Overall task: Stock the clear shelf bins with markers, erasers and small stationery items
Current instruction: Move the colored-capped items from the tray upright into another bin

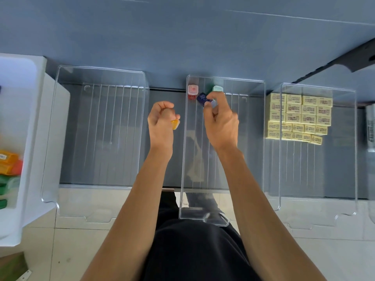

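Middle bin [183, 159] floor lies open behind red box [192, 91] and green box [217, 88] at its far wall

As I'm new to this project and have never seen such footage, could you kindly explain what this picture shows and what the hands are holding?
No machine here: a person's two bare hands work, filmed by one head-worn camera looking down. Three clear bins sit on a grey shelf. The middle bin has a small red box and a green box at its back; the right hand pinches a dark blue box there. The left hand holds a yellow box beside that bin. The right bin holds rows of yellow erasers. A white tub on the left holds more coloured boxes.
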